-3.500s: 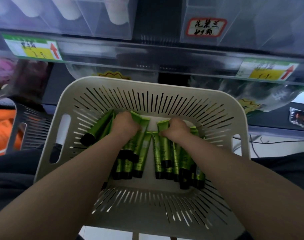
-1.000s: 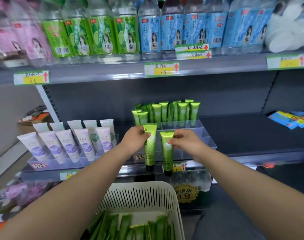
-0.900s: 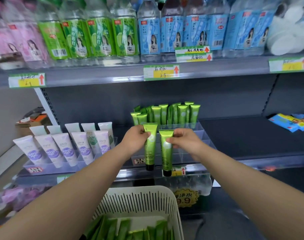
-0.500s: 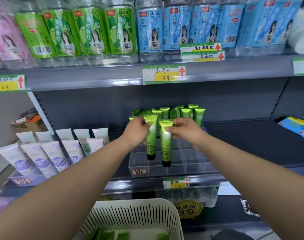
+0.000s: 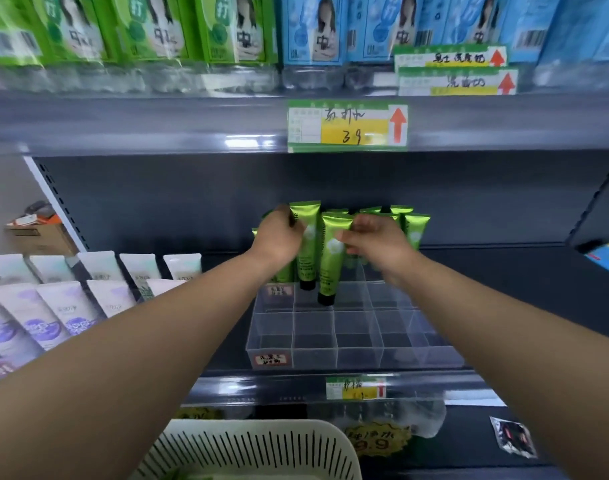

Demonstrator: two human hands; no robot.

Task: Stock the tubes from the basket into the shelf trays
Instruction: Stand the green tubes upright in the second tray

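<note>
My left hand (image 5: 281,237) grips a green tube (image 5: 308,251) near its top, cap down, over the clear divided tray (image 5: 351,336) on the middle shelf. My right hand (image 5: 377,242) pinches a second green tube (image 5: 331,263) just to the right, its black cap hanging slightly lower, above a compartment in the tray's middle rows. Several green tubes (image 5: 415,230) stand upright in the tray's back rows, partly hidden by my hands. The cream slotted basket (image 5: 261,448) sits at the bottom edge; its contents are barely in view.
White and purple tubes (image 5: 64,306) fill a tray to the left. Green and blue bottles (image 5: 227,29) line the upper shelf above a price tag (image 5: 346,126). A blue packet (image 5: 608,258) lies on the shelf at right. A cardboard box (image 5: 39,237) sits far left.
Both hands have carried their tubes forward and up from in front of the shelf edge to over the tray, close to the stocked back rows. The view has moved closer to the shelf.
</note>
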